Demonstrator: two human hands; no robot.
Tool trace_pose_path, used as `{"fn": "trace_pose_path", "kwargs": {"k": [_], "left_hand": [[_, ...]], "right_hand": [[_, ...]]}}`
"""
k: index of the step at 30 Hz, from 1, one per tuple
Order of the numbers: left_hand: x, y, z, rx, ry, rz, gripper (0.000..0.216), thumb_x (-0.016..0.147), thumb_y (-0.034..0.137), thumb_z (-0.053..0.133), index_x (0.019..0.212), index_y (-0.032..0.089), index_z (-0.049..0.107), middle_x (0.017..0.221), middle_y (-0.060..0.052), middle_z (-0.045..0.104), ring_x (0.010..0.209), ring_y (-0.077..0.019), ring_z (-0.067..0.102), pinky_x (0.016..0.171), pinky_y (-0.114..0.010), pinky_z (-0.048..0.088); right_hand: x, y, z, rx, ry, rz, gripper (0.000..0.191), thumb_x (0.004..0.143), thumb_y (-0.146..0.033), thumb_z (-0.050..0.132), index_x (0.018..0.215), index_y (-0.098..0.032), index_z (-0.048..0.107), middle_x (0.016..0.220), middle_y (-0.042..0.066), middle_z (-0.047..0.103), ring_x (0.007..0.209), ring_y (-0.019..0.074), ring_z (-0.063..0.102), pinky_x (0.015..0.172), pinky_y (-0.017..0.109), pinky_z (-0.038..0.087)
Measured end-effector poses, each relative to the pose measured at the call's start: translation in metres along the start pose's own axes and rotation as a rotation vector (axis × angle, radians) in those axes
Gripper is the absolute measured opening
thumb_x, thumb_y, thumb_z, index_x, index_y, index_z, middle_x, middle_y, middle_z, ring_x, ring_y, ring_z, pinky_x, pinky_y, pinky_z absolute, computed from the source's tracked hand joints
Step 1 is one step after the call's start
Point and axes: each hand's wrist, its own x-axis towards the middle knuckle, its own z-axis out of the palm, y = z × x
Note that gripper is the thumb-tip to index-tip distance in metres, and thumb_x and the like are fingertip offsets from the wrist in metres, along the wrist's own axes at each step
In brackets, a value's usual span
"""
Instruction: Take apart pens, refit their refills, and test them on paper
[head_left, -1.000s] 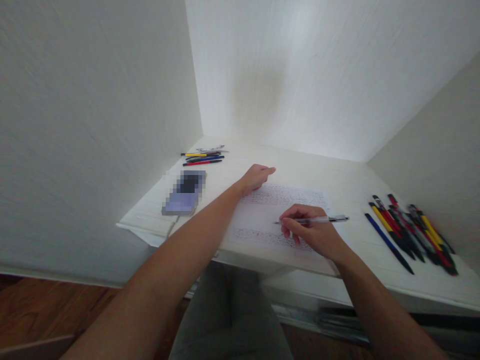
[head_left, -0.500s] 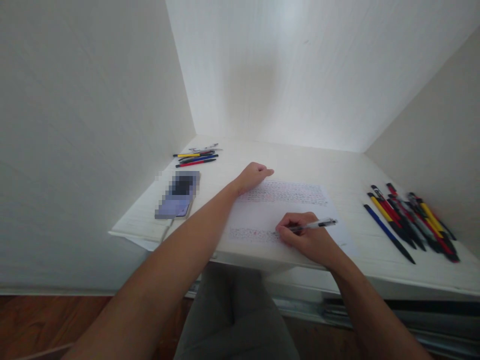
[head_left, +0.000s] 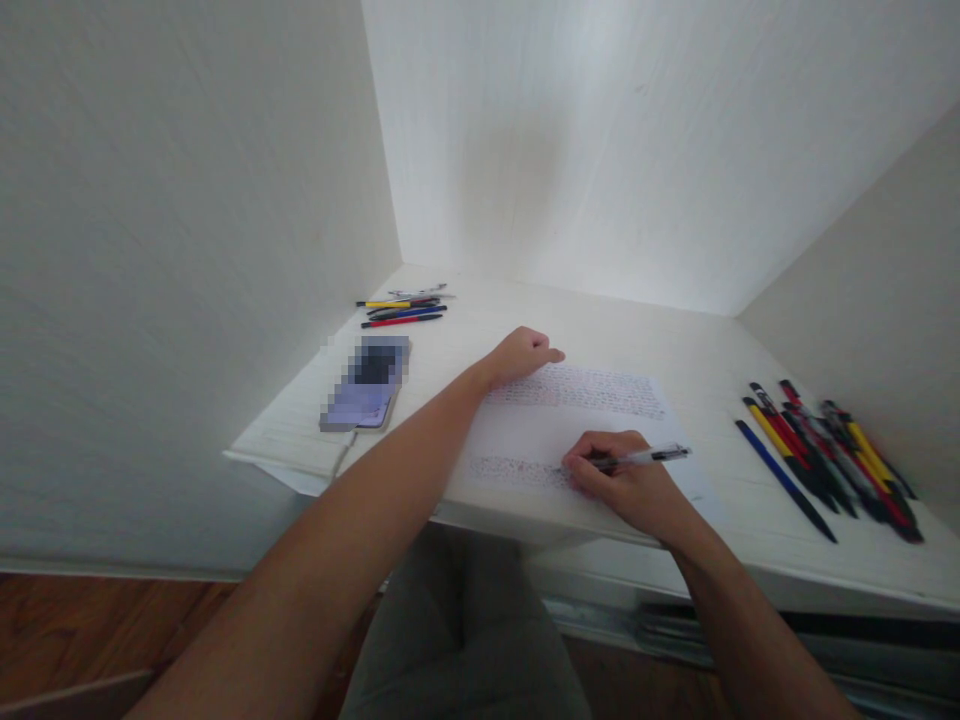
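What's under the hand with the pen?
Under the right hand, holding a clear pen, lies white paper; handwriting runs up to the hand. Any writing directly beneath is covered.

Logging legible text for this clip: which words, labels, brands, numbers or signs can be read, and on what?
No text can be read.
Paper: rows of writing, too small and blurred.
Held pen, in the right hand: no readable marking.
Phone: screen pixelated, nothing legible.
Left pens and right pens: no readable labels.
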Motion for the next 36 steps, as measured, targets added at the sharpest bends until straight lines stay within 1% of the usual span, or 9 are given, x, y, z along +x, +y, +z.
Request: {"fn": "trace_pose_path", "kwargs": {"k": [5,9,11,15,18,22,24,29,36], "left_hand": [[0.001,-0.002,0.001,0.023,-0.009,0.008,0.042,0.08,0.035,0.064,0.053,0.019,0.036,0.056,0.004,0.032,0.056,-0.0102,0.026,0.052,-0.028,0.018],[0.002,-0.005,0.001,0.089,-0.009,0.043,0.042,0.076,0.03,0.066,0.053,0.02,0.032,0.055,0.005,0.028,0.056,-0.0101,0.024,0.054,-0.029,0.015],[0.003,-0.006,0.001,0.133,-0.015,0.071,0.043,0.074,0.026,0.067,0.053,0.02,0.03,0.055,0.006,0.026,0.055,-0.01,0.022,0.054,-0.03,0.013],[0.004,-0.005,0.001,0.207,-0.024,0.115,0.043,0.073,0.02,0.066,0.054,0.02,0.028,0.053,0.007,0.026,0.055,-0.01,0.024,0.055,-0.031,0.012],[0.004,-0.003,0.0,0.251,-0.04,0.112,0.043,0.072,0.018,0.067,0.053,0.02,0.029,0.053,0.007,0.028,0.055,-0.0099,0.025,0.055,-0.031,0.014],[0.003,0.001,0.0,0.299,-0.071,0.106,0.043,0.071,0.015,0.068,0.055,0.02,0.029,0.053,0.007,0.029,0.055,-0.01,0.027,0.056,-0.032,0.016],[0.002,0.003,0.0,0.324,-0.108,0.116,0.045,0.072,0.018,0.072,0.056,0.02,0.029,0.054,0.007,0.031,0.056,-0.0104,0.028,0.056,-0.032,0.017],[0.003,0.005,0.002,0.4,-0.201,0.149,0.052,0.071,0.035,0.083,0.061,0.02,0.035,0.058,0.005,0.038,0.059,-0.0117,0.03,0.056,-0.032,0.017],[0.0,0.008,0.004,0.507,-0.162,0.128,0.051,0.073,0.044,0.082,0.064,0.02,0.039,0.064,0.003,0.045,0.06,-0.0128,0.034,0.056,-0.032,0.017]], "right_hand": [[-0.002,0.001,-0.001,0.066,0.009,0.031,0.02,0.091,-0.025,0.061,0.072,-0.021,0.066,0.064,0.0,0.063,0.059,0.0155,0.053,0.052,0.027,0.037],[0.001,0.005,0.001,0.266,0.108,0.121,0.023,0.092,-0.037,0.064,0.076,-0.021,0.068,0.062,0.001,0.063,0.053,0.015,0.054,0.047,0.026,0.038],[0.007,0.006,-0.002,0.31,0.135,0.133,0.024,0.093,-0.042,0.065,0.083,-0.02,0.069,0.064,0.003,0.065,0.052,0.0149,0.055,0.046,0.026,0.04],[0.031,0.007,-0.019,0.258,0.125,0.095,0.027,0.09,-0.043,0.069,0.097,-0.018,0.072,0.077,0.007,0.071,0.06,0.0168,0.063,0.053,0.028,0.05],[0.051,0.014,-0.031,0.242,0.117,0.079,0.03,0.087,-0.044,0.072,0.099,-0.016,0.072,0.08,0.009,0.072,0.065,0.0191,0.067,0.056,0.03,0.054],[0.066,0.036,-0.029,0.221,0.257,0.059,0.029,0.087,-0.044,0.071,0.094,-0.016,0.072,0.079,0.009,0.072,0.064,0.0193,0.067,0.054,0.029,0.054],[0.066,0.045,-0.023,0.208,0.292,0.088,0.028,0.088,-0.043,0.069,0.089,-0.016,0.071,0.075,0.008,0.071,0.057,0.0168,0.063,0.048,0.027,0.05],[0.062,0.047,-0.018,0.204,0.225,0.147,0.03,0.087,-0.046,0.069,0.08,-0.017,0.069,0.066,0.005,0.067,0.046,0.0133,0.055,0.042,0.025,0.042],[0.064,0.046,-0.019,0.205,0.223,0.156,0.029,0.087,-0.045,0.068,0.076,-0.018,0.067,0.06,0.004,0.064,0.046,0.0144,0.054,0.043,0.026,0.04]]}}
